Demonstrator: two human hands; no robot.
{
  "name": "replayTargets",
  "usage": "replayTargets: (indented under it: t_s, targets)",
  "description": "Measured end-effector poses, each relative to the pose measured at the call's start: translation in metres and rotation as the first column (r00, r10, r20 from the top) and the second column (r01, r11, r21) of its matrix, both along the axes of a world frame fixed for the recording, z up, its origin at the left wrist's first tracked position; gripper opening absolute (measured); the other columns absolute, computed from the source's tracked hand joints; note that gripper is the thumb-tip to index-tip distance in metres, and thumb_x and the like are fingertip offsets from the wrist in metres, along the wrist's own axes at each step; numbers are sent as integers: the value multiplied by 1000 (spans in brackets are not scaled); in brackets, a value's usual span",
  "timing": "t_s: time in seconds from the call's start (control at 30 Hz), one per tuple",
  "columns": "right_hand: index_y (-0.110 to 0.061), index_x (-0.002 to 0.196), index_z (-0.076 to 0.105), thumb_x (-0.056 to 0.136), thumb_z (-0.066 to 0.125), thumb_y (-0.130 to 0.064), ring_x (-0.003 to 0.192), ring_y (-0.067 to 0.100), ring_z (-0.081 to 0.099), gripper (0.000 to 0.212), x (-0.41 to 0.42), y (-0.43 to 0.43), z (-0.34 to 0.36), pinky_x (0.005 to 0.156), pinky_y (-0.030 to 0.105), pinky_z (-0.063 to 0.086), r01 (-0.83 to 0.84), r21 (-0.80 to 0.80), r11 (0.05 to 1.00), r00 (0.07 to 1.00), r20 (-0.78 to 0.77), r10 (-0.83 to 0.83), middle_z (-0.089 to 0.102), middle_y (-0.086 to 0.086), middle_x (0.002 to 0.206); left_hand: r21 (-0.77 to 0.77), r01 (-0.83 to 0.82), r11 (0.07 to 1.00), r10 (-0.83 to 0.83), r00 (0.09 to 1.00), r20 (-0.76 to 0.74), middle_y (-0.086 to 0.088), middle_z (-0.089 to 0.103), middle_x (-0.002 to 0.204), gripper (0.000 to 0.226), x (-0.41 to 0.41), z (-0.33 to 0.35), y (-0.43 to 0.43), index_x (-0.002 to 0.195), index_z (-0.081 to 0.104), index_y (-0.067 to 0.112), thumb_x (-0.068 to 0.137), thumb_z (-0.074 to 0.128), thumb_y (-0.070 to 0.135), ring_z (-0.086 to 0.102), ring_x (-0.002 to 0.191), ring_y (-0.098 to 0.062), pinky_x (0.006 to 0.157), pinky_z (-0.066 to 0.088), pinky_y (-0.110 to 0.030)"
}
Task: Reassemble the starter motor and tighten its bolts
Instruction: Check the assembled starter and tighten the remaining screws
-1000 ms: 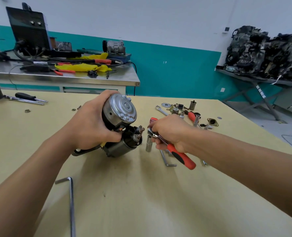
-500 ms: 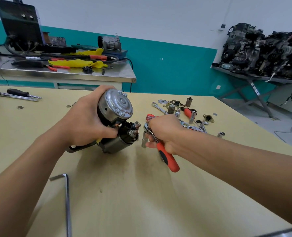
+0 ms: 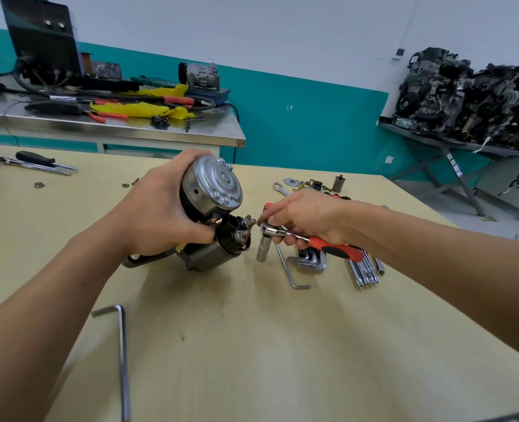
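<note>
From where I stand, the left hand (image 3: 161,214) has its fingers and thumb wrapped tight round the dark body of the grey-and-black starter motor (image 3: 211,190). The motor is tilted with its shiny round end cap facing up, and its lower end is down at the pale yellow wooden table (image 3: 252,345), in the middle of it. 2 threaded studs (image 3: 246,228) stick out of the black solenoid end. The right hand (image 3: 307,217) has its fingers curled round the chrome ratchet wrench with a red-and-black grip (image 3: 285,233), while its fingertips (image 3: 259,222) reach out close to the upper stud. The 1 silver socket (image 3: 262,251) on the ratchet hangs downward just beside the solenoid, apart from the studs. On the table I count 2 loose L-shaped steel hex keys, 1 near the front edge (image 3: 121,345) and 1 under the ratchet (image 3: 288,269), plus a nested bundle of bent keys (image 3: 310,260) and a row of long chrome bits (image 3: 364,271). There is 1 black-handled screwdriver (image 3: 36,158) far to the left. Behind it, a black machine with 2 knobs (image 3: 42,41) sits on a steel bench (image 3: 115,129) beside a yellow cloth (image 3: 136,109). A small white tag (image 3: 414,58) on the dark pile of engine parts (image 3: 465,95) is too small to read.
</note>
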State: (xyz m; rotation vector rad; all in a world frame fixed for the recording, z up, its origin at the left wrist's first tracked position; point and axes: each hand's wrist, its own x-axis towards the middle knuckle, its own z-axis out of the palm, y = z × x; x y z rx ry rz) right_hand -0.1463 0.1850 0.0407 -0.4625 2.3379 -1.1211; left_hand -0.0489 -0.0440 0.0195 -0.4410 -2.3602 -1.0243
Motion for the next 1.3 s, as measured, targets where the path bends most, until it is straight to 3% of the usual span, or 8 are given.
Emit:
replayTargets:
  t_s: [0.3, 0.5, 0.67, 0.77, 0.9, 1.1, 1.2, 1.3]
  targets:
    - [-26, 102, 73, 103, 49, -19, 44, 11, 49, 25, -2, 4, -11, 43, 25, 43, -104, 96, 990, 985, -130, 116, 66, 1, 62, -6, -2, 1000, 2, 1000, 11, 24, 63, 106, 84, -1, 0, 0, 127, 49, 39, 49, 79, 37, 62, 101, -1, 78, 46, -5]
    - [-17, 123, 62, 109, 31, -20, 34, -7, 46, 34, 12, 2, -16, 37, 8, 32, -124, 216, 968, 916, -351, 196, 58, -1, 74, 4, 5, 1000, -5, 1000, 24, 25, 62, 106, 83, 1, 1, 1, 126, 48, 41, 48, 79, 37, 62, 101, 1, 77, 45, -4]
    - [-19, 96, 64, 100, 46, -55, 41, 5, 42, 40, 17, 13, -5, 43, 21, 38, -57, 65, 996, 967, -244, 72, 56, -2, 72, -1, -9, 1000, 9, 999, 38, 28, 62, 105, 86, 1, 3, 2, 127, 47, 43, 46, 78, 43, 62, 99, 3, 76, 44, -3]
    - [-25, 85, 67, 85, 66, -63, 46, 0, 44, 38, 20, 24, 6, 49, 18, 35, -48, 11, 999, 891, -451, 48, 54, -15, 62, -3, -30, 1000, 30, 998, 46, 26, 63, 104, 84, -1, 2, 2, 124, 48, 45, 45, 77, 44, 63, 98, 0, 77, 48, -9]
    - [-10, 81, 63, 91, 67, -46, 39, 3, 32, 37, 28, 24, 12, 39, 15, 29, -164, -226, 960, 855, -518, 24, 40, -14, 46, 1, -43, 999, 43, 997, 67, 19, 66, 104, 85, -4, 4, 1, 125, 49, 42, 44, 77, 42, 64, 96, -5, 82, 53, -26]
    - [-11, 76, 60, 92, 71, -29, 47, 6, 40, 26, 34, 9, -3, 49, 13, 31, -307, -209, 928, 652, -757, 46, 44, -13, 50, 7, -11, 1000, 11, 997, 73, 26, 63, 104, 87, -3, 5, 1, 127, 48, 41, 45, 77, 41, 63, 99, -1, 78, 50, -12]
    - [-9, 76, 62, 89, 70, -30, 47, 9, 42, 26, 29, 10, -11, 52, 15, 33, -357, -171, 918, 547, -835, 57, 50, -4, 52, 15, -28, 999, 27, 997, 77, 22, 66, 103, 87, -4, 5, 1, 126, 48, 43, 43, 76, 42, 65, 97, -3, 79, 51, -17]
    - [-10, 73, 63, 89, 70, -30, 46, 6, 44, 27, 26, 13, -19, 49, 17, 33, -453, -89, 887, 421, -898, 125, 47, -13, 51, 3, -25, 1000, 25, 997, 73, 18, 67, 105, 88, -5, 5, 0, 127, 49, 40, 44, 77, 42, 65, 98, -6, 83, 53, -24]
